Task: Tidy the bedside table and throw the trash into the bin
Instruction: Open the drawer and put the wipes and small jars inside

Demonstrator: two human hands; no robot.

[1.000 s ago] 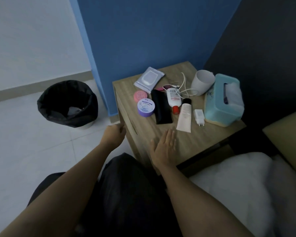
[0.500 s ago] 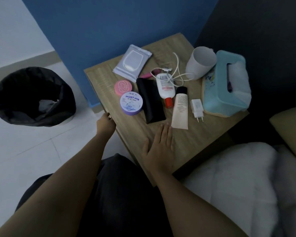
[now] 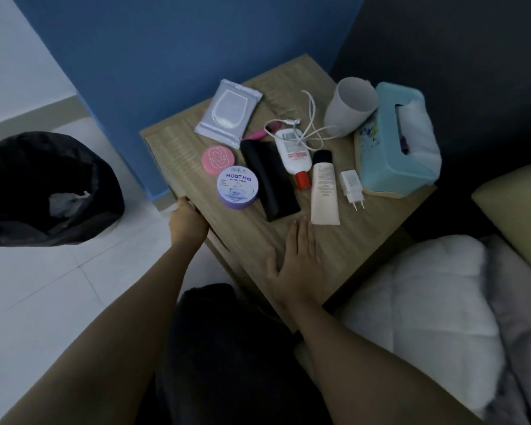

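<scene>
Over the last second only the view closed in; both hands kept their places: left hand (image 3: 187, 220) with its grip curled round the front-left edge of the wooden bedside desk (image 3: 344, 240), right hand (image 3: 298, 259) flat, open, holding nothing. The clutter is untouched and the black-lined bin (image 3: 48, 191) sits on the floor to the left, so tidying hasn't really begun.

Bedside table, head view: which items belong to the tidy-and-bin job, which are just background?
In the job:
- bedside table
- bin
- wipes pack
- pink tin
- gel cream jar
- black case
- lotion bottle
- beige tube
- charger plug
- white cable
- cup
- tissue box

Background:
- pillow
- blue wall
</scene>
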